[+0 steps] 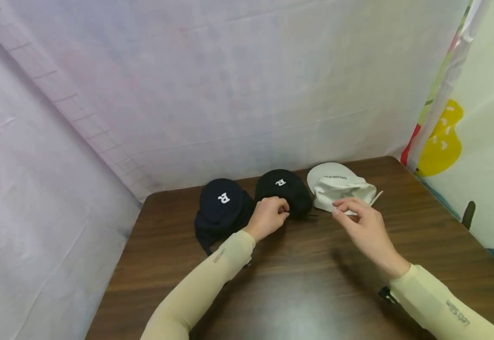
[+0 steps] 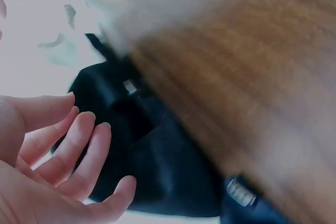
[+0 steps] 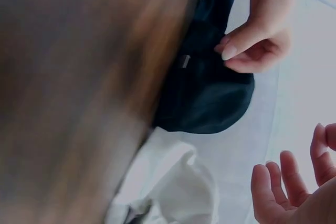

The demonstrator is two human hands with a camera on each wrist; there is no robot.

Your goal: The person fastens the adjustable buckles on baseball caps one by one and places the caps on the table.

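Note:
Three caps stand in a row along the table's far edge: a navy cap (image 1: 217, 212) with a white R, a black cap (image 1: 300, 196) with a white R, and a white cap (image 1: 344, 191) with small lettering. My left hand (image 1: 267, 218) hovers right in front of the black cap, overlapping its near side. In the left wrist view the fingers curve loosely with nothing between them. My right hand (image 1: 368, 231) is raised in front of the white cap, its fingers loosely bent and holding nothing; the right wrist view shows the same hand (image 3: 289, 198) apart from the white cap (image 3: 168, 177).
The brown wooden table (image 1: 298, 293) extends toward me. Behind the caps hangs a pale cloth wall (image 1: 251, 94), with another pale sheet (image 1: 38, 212) on the left. A white sheet with yellow shapes (image 1: 440, 151) borders the right side.

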